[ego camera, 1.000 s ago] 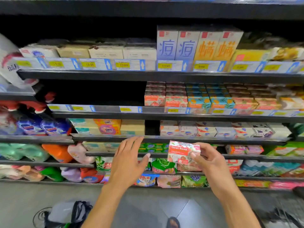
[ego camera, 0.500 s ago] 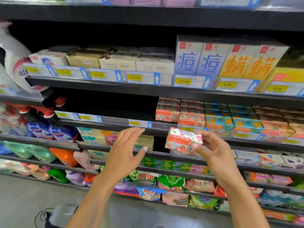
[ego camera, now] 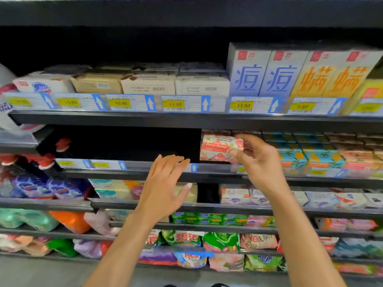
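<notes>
Our right hand (ego camera: 261, 162) pinched the Goat Soap box (ego camera: 217, 149) by its right end, holding it in the air just left of that hand and close in front of the row of matching red soap boxes (ego camera: 215, 132). Our left hand (ego camera: 165, 187) hovered lower and to the left, fingers spread and relaxed, gripping nothing, in front of the shelf rail (ego camera: 213, 175). We judged the grip to be the weak point: only one end was held, so the free end could twist out and the box could drop past the left hand to the shelves below. Pushing it in too fast could shove the boxes behind it out of line, or knock the blue-and-orange soap boxes (ego camera: 292, 158) just beyond the right hand. The dark gap (ego camera: 124, 143) above the left hand offered no support if the box slid that way
</notes>
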Available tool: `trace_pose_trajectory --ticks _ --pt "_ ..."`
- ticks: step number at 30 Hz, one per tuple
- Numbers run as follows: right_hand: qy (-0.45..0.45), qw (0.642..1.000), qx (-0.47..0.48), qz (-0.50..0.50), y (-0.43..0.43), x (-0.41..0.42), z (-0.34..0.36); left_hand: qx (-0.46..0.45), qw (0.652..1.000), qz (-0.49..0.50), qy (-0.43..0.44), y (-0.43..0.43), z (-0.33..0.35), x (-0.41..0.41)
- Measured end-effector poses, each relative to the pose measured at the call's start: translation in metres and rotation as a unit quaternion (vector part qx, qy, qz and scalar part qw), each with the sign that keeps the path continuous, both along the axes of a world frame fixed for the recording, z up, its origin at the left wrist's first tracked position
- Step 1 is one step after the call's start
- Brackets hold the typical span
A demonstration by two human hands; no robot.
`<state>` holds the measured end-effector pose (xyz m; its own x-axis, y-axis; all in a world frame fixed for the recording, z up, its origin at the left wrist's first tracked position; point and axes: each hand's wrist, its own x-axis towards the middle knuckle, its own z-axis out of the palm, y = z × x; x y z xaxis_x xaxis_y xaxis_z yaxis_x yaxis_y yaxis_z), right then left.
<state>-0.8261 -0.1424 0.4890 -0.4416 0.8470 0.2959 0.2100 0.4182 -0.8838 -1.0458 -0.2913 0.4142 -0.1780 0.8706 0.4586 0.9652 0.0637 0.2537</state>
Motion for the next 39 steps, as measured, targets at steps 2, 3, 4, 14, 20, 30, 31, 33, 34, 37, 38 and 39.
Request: trace_pose_trajectory --ticks 2,3,4,14,20,30,31,33,34,37,38,39 --pt "-0.012 1.0 -0.002 -0.01 0.005 -0.006 -0.003 0.002 1.0 -0.008 0.008 0.003 -0.004 -0.004" --pt "-0.017 1.0 0.001 -0.012 0.007 -0.009 -0.005 0.004 1.0 -0.012 0.01 0.003 -0.005 -0.005" --pt "-0.026 1.0 0.01 -0.014 0.008 -0.011 -0.007 0.007 1.0 -0.017 0.012 0.004 -0.007 -0.006" --pt "-0.108 0.99 0.083 -0.023 0.015 -0.02 -0.023 0.055 0.997 -0.04 0.019 0.007 -0.024 -0.014" --pt "-0.131 0.986 0.097 -0.037 0.016 -0.017 -0.031 0.089 0.995 -0.045 0.027 0.011 -0.031 -0.016" --pt "-0.202 0.96 0.19 -0.036 0.026 -0.012 -0.042 0.105 0.993 -0.043 0.036 0.014 -0.036 -0.019" --pt "-0.192 0.961 0.194 -0.039 0.028 -0.011 -0.043 0.106 0.993 -0.044 0.036 0.014 -0.036 -0.018" --pt "-0.189 0.958 0.21 -0.041 0.032 -0.009 -0.043 0.11 0.992 -0.044 0.036 0.014 -0.037 -0.018" --pt "-0.2 0.955 0.215 -0.034 0.033 -0.009 -0.041 0.112 0.992 -0.042 0.036 0.014 -0.037 -0.018" --pt "-0.248 0.938 0.242 -0.008 0.034 -0.007 -0.035 0.11 0.992 -0.042 0.035 0.014 -0.038 -0.017" --pt "-0.255 0.935 0.247 0.0 0.034 -0.006 -0.035 0.109 0.993 -0.042 0.036 0.014 -0.038 -0.017" --pt "-0.255 0.934 0.251 0.006 0.034 -0.005 -0.037 0.107 0.993 -0.041 0.036 0.014 -0.037 -0.017"
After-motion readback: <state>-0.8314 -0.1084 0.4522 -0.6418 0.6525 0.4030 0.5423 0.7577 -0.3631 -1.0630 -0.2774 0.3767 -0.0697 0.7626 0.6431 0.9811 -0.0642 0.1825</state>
